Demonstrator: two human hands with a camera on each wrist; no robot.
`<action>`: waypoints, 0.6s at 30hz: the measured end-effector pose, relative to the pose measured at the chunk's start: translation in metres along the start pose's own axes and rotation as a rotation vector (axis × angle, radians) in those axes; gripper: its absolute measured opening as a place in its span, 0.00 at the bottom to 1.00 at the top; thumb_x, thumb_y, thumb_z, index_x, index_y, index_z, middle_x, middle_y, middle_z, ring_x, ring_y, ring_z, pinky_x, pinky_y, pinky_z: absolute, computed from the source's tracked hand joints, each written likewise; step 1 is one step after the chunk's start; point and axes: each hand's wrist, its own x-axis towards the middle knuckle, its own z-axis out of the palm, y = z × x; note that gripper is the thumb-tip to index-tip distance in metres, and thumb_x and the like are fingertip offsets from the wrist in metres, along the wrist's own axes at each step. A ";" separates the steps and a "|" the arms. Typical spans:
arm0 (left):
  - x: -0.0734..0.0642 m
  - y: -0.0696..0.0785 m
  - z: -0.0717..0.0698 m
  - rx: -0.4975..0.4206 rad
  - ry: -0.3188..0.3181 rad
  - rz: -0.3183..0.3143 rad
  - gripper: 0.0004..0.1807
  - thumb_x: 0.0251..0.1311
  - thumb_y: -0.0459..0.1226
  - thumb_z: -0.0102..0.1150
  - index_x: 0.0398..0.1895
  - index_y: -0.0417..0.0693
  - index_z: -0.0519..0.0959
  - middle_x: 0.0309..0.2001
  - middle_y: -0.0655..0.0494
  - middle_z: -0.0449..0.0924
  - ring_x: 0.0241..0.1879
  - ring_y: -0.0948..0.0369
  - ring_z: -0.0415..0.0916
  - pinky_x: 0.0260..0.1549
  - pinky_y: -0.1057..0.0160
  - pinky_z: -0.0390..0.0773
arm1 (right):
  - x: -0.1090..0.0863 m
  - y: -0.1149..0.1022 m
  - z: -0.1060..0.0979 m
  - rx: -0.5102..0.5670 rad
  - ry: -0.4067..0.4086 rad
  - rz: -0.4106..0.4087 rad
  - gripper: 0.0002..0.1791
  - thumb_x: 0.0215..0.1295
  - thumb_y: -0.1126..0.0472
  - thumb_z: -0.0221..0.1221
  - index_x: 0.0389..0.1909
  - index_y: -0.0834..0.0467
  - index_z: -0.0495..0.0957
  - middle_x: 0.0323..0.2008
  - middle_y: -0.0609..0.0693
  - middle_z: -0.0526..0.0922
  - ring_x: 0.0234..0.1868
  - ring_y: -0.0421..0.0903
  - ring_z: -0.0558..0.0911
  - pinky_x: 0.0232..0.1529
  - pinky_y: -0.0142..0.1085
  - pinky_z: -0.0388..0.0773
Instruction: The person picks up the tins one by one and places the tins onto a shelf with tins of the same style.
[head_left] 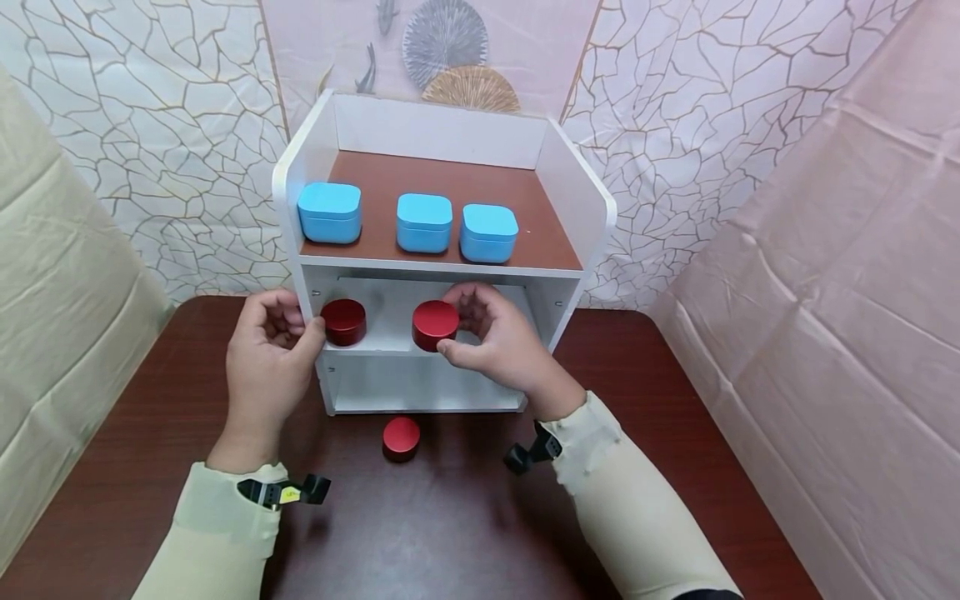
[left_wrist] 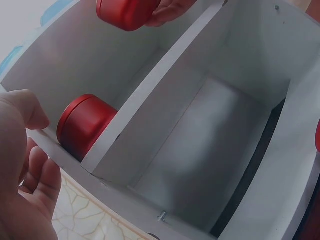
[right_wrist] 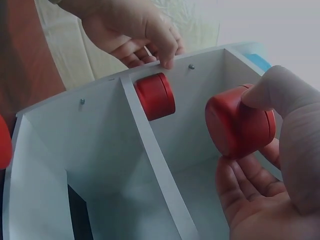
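A small white shelf unit stands on the table. My right hand holds a round red tin between thumb and fingers at the middle compartment's front, above its board; the right wrist view shows this tin tilted. Another red tin sits at the left end of the middle board, against the side panel. My left hand grips that panel's front edge, thumb beside the tin and fingers outside. In the left wrist view, the standing tin is near the left thumb. A third red tin lies on the table before the unit.
On the brown top shelf stand three blue boxes with rounded corners: a left box, a middle box and a right box. The dark wooden table extends in front. Cloth walls surround the sides and back.
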 end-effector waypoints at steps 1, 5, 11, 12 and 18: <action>0.000 0.000 0.000 -0.002 0.000 0.001 0.20 0.65 0.35 0.68 0.58 0.46 0.74 0.42 0.59 0.74 0.42 0.61 0.73 0.37 0.76 0.76 | 0.002 0.001 0.000 -0.006 0.000 0.000 0.29 0.56 0.60 0.75 0.58 0.51 0.75 0.51 0.47 0.82 0.50 0.50 0.85 0.58 0.48 0.85; 0.000 -0.001 -0.001 -0.005 0.001 0.001 0.20 0.65 0.36 0.68 0.58 0.46 0.74 0.42 0.60 0.74 0.42 0.61 0.74 0.37 0.76 0.77 | 0.009 0.002 0.001 -0.036 0.002 0.007 0.27 0.57 0.57 0.75 0.56 0.47 0.75 0.50 0.44 0.82 0.50 0.47 0.86 0.58 0.48 0.85; 0.000 -0.001 -0.001 -0.007 -0.002 0.010 0.20 0.65 0.36 0.69 0.58 0.46 0.75 0.42 0.60 0.74 0.42 0.61 0.74 0.38 0.75 0.76 | 0.018 0.003 0.003 -0.071 0.006 0.035 0.28 0.57 0.55 0.75 0.57 0.49 0.76 0.50 0.46 0.82 0.50 0.48 0.86 0.58 0.52 0.85; 0.000 -0.002 -0.001 -0.008 -0.002 0.011 0.20 0.65 0.36 0.69 0.58 0.46 0.75 0.42 0.60 0.74 0.42 0.61 0.74 0.38 0.75 0.77 | 0.020 0.004 0.003 -0.080 0.007 0.039 0.28 0.57 0.55 0.75 0.57 0.50 0.76 0.51 0.46 0.82 0.50 0.48 0.85 0.57 0.51 0.85; 0.001 -0.002 -0.002 -0.027 -0.003 0.015 0.20 0.64 0.36 0.69 0.57 0.46 0.75 0.42 0.60 0.74 0.42 0.61 0.74 0.38 0.75 0.77 | 0.026 0.008 0.004 -0.133 0.012 0.073 0.28 0.56 0.54 0.76 0.57 0.49 0.76 0.51 0.45 0.83 0.50 0.47 0.85 0.53 0.42 0.86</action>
